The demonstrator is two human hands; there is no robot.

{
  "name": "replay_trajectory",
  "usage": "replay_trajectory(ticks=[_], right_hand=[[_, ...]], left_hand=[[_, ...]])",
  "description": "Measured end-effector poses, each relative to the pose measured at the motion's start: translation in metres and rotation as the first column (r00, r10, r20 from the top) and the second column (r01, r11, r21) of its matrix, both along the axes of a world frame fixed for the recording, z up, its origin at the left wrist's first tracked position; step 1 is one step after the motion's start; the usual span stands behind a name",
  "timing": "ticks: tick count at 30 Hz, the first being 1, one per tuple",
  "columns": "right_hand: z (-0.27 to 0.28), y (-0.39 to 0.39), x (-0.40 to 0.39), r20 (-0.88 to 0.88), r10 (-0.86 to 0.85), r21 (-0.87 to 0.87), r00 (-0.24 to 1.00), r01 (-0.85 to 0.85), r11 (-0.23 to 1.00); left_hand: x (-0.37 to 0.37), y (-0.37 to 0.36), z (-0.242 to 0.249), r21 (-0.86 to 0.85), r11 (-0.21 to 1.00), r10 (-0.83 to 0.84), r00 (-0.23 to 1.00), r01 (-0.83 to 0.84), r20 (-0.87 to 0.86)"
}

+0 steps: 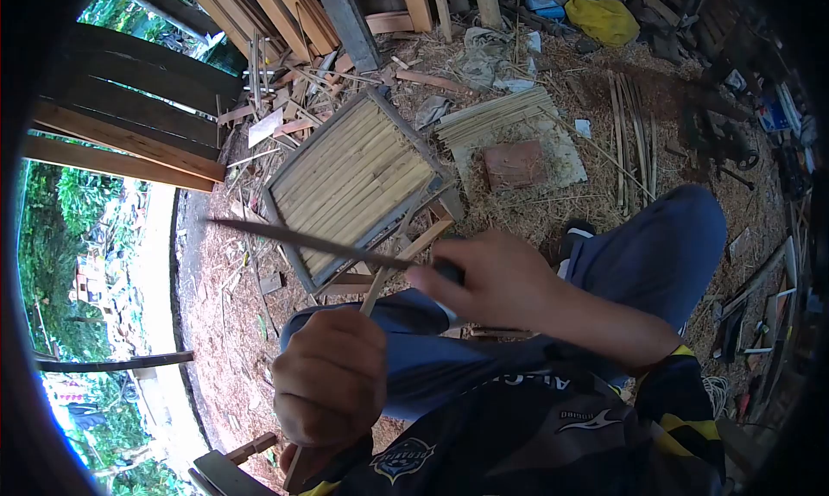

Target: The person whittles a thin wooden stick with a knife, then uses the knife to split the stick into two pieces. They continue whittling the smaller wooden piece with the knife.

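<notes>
On the person's side of the stool (354,164), the left hand (328,379) has its fingers curled around a wooden strip (372,297); there too, the right hand (492,276) has its fingers wrapped around a knife (319,246).

Yellow bundle (602,22), wooden planks (278,14), green foliage (85,198)

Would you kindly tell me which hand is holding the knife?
The right hand, gripping the knife by its dark handle; the left hand grips a thin pale strip.
</notes>
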State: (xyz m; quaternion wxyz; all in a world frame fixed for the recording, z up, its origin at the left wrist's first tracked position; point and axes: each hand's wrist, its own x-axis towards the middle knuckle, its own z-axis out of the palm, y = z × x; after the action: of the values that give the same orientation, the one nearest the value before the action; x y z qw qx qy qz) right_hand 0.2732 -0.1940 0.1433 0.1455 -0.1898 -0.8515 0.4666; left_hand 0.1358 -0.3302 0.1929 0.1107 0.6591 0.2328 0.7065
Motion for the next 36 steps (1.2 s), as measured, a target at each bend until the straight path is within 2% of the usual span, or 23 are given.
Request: replay_trajectory(ticks=[2,5,8,11,17,20,23,26,29,30,33,36], right_hand=[[0.006,-0.005,0.005,-0.031,0.034,0.123,0.999,-0.030,0.992],[-0.014,0.010,-0.004,0.129,-0.076,0.141,0.989,0.057,0.988],[-0.024,0.018,-0.004,0.084,-0.107,0.198,0.991,0.088,0.976],[-0.003,0.010,0.003,0.121,0.055,0.091,0.991,-0.066,0.994],[-0.014,0.014,-0.001,0.086,-0.005,0.055,0.996,0.001,0.998],[0.008,0.009,0.007,0.121,0.076,0.105,0.990,-0.089,0.990],[-0.020,0.012,0.003,0.079,-0.008,0.121,0.997,-0.002,0.993],[-0.030,0.028,-0.002,0.184,-0.088,0.132,0.979,0.064,0.989],[-0.020,0.012,0.006,-0.003,-0.004,0.174,1.000,0.005,0.985],[-0.016,0.009,0.010,-0.037,0.037,0.187,0.999,-0.029,0.982],[-0.044,0.024,0.000,0.067,-0.108,0.131,0.992,0.098,0.987],[-0.046,0.043,0.002,0.283,-0.136,0.128,0.949,0.103,0.986]], left_hand=[[-0.007,-0.005,0.004,-0.077,0.996,-0.046,0.997,0.041,-0.055],[-0.008,0.001,0.008,-0.084,0.980,-0.185,0.981,0.179,-0.066],[-0.001,0.005,0.010,-0.038,0.991,-0.133,0.991,0.132,-0.034],[-0.021,0.002,0.011,-0.108,0.956,-0.288,0.945,0.274,-0.152],[-0.012,0.015,0.013,0.017,0.972,-0.232,0.971,0.233,-0.062],[-0.028,0.010,0.014,-0.092,0.923,-0.382,0.916,0.373,-0.124],[-0.017,0.010,0.015,-0.055,0.972,-0.235,0.961,0.229,-0.145],[-0.003,0.015,0.010,0.020,0.988,-0.155,0.987,0.156,-0.053],[-0.015,0.000,0.008,-0.098,0.980,-0.179,0.982,0.172,-0.066],[-0.015,0.001,0.007,-0.080,0.979,-0.192,0.979,0.186,-0.073],[-0.018,0.008,0.012,-0.054,0.969,-0.245,0.963,0.241,-0.109],[-0.024,0.018,0.018,-0.064,0.945,-0.326,0.930,0.319,-0.170]])
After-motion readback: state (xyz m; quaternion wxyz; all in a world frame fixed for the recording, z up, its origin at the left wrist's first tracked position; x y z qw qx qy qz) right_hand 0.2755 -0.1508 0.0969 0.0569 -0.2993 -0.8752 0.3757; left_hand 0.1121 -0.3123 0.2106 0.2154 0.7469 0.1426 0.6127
